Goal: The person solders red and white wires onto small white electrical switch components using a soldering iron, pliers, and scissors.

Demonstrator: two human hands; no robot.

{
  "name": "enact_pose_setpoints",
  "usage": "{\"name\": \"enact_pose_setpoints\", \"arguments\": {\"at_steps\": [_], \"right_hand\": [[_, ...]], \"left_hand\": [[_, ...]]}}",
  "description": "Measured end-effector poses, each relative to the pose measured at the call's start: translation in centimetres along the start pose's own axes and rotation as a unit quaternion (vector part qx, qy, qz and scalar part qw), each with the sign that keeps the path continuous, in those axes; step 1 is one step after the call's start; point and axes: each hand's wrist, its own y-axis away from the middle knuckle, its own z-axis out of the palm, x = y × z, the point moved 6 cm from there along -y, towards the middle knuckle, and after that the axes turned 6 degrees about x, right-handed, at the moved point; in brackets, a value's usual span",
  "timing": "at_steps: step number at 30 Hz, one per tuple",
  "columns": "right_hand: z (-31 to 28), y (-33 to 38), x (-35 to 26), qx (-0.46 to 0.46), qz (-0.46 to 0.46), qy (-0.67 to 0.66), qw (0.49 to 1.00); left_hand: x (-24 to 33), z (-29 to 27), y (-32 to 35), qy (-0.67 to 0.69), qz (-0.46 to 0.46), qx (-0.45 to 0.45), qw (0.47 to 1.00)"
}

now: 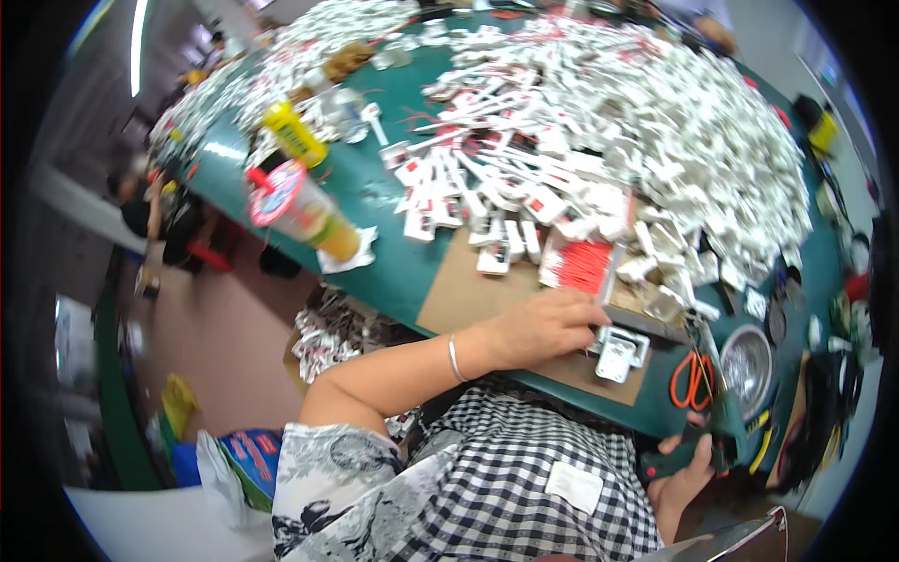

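Observation:
My left hand [551, 328] reaches across the front of the table with its fingers bent together. Its fingertips are at the upper left corner of a white plastic casing [616, 360], which lies on a brown board [468, 292] at the table's edge. Just beyond those fingers is a small box of thin red pieces [582, 266]. My right hand [682, 473], low at the right, is wrapped round the grip of a green power screwdriver [727, 427]. The tool's bit end points up and away, beside the board.
Orange-handled scissors [691, 378] and a round metal bowl [746, 363] are near the screwdriver. A large heap of white plastic parts [693, 150] covers the far side. At the left stand a drink cup [309, 212] and a yellow bottle [294, 134]. A box of white parts [330, 339] sits below the table.

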Motion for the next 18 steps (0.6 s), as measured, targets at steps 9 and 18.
{"name": "enact_pose_setpoints", "arguments": {"at_steps": [9, 18], "right_hand": [[2.4, 0.6, -1.1, 0.001, -0.012, 0.007, 1.0], [2.3, 1.5, -1.2, -0.124, -0.065, 0.056, 0.989]], "left_hand": [[0.8, 0.5, 1.1, 0.118, -0.037, -0.083, 0.989], [0.5, -0.3, 1.5, 0.116, -0.25, 0.114, 0.955]]}}
